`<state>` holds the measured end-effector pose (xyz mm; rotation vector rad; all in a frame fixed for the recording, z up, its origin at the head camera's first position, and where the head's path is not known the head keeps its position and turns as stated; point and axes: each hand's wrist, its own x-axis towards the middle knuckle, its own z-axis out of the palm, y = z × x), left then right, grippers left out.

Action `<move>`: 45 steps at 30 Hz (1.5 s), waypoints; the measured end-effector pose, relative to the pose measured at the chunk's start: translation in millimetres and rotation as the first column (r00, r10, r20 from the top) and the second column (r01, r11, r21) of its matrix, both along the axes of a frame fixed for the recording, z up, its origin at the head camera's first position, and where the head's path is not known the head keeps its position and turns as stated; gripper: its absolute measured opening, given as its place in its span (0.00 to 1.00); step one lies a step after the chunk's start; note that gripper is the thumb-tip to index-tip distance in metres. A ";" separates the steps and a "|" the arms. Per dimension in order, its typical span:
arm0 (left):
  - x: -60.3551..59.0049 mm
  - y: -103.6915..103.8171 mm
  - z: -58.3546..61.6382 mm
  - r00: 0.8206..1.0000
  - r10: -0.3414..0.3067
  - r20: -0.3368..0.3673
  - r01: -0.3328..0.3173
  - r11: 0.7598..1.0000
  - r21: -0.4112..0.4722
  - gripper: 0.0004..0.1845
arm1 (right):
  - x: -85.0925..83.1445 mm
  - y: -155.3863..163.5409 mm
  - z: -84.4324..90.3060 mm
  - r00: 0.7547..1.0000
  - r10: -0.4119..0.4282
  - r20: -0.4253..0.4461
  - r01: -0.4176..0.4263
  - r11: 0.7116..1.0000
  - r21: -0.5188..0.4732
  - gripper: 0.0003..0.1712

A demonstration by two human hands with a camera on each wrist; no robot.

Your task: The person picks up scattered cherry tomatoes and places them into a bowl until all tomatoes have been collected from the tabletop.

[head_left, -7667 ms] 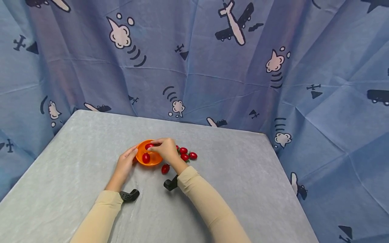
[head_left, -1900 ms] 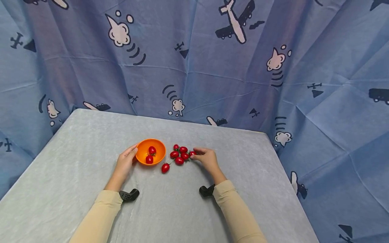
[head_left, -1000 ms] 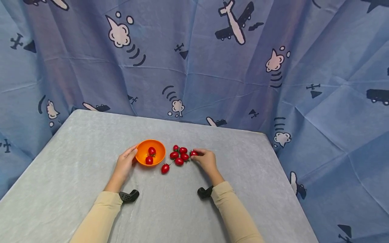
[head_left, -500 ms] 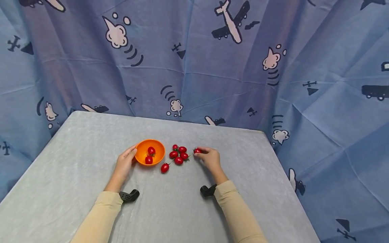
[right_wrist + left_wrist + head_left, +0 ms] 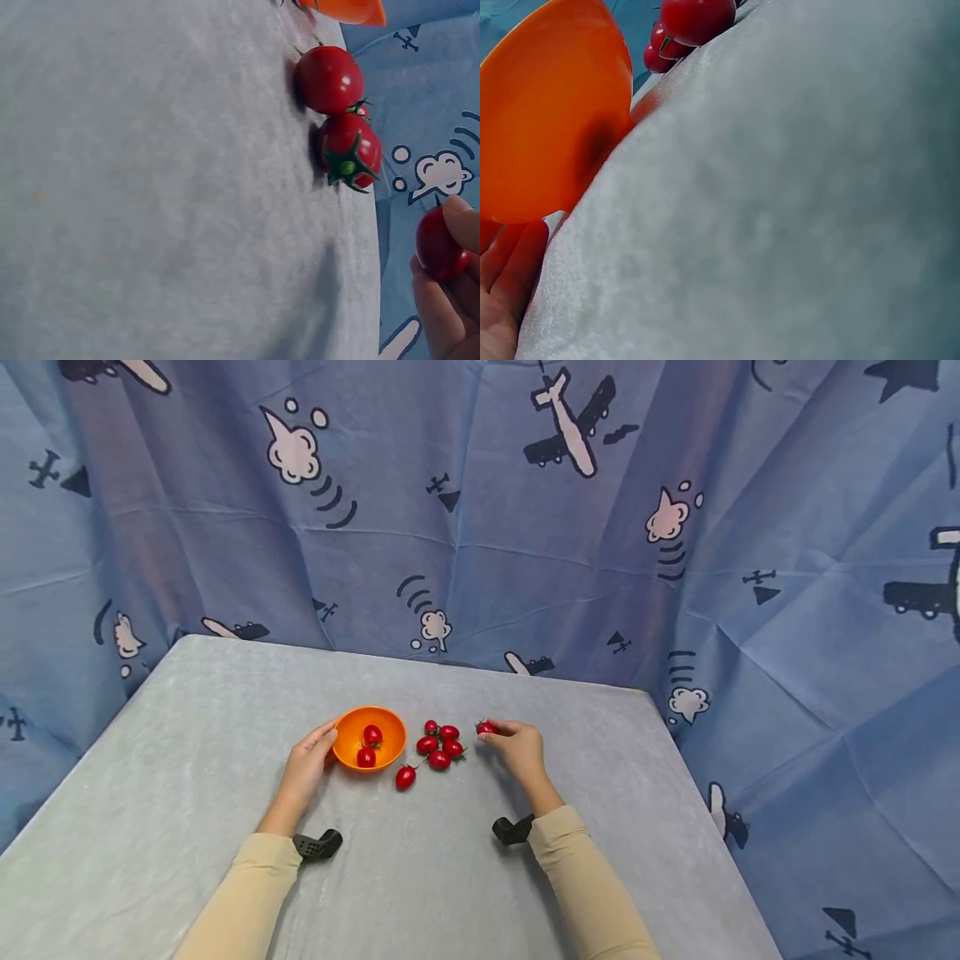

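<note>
My left hand (image 5: 306,766) holds the left side of an orange bowl (image 5: 393,752), thumb at the rim. In the left wrist view its fingers (image 5: 514,262) reach under the curved wall. Two red cherry tomatoes (image 5: 372,735) lie inside the bowl. My right hand (image 5: 521,753) pinches another cherry tomato (image 5: 437,244) between thumb and fingertips, just right of the pile. In the right wrist view this tomato shows a small green stem tip at its top. Several loose cherry tomatoes (image 5: 439,760) sit clustered between the bowl and my right hand.
One cherry tomato (image 5: 405,777) lies apart, in front of the bowl's right side. A pale cloth covers the table (image 5: 420,877). Behind and to the right hangs a blue curtain (image 5: 510,502) with aeroplane prints. Each wrist wears a black device (image 5: 513,831).
Earlier my right hand was over the bowl with a tomato; then it moved right to the pile. It has since picked the rightmost tomato and drawn it away. The left hand stays at the bowl.
</note>
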<state>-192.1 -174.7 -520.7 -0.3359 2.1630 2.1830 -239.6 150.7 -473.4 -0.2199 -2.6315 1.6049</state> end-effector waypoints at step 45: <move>3.7 0.1 -0.6 1.000 0.020 0.010 -0.020 1.000 -0.009 0.28 | -3.7 -24.7 20.8 0.997 0.073 0.009 -0.072 0.997 -0.031 0.19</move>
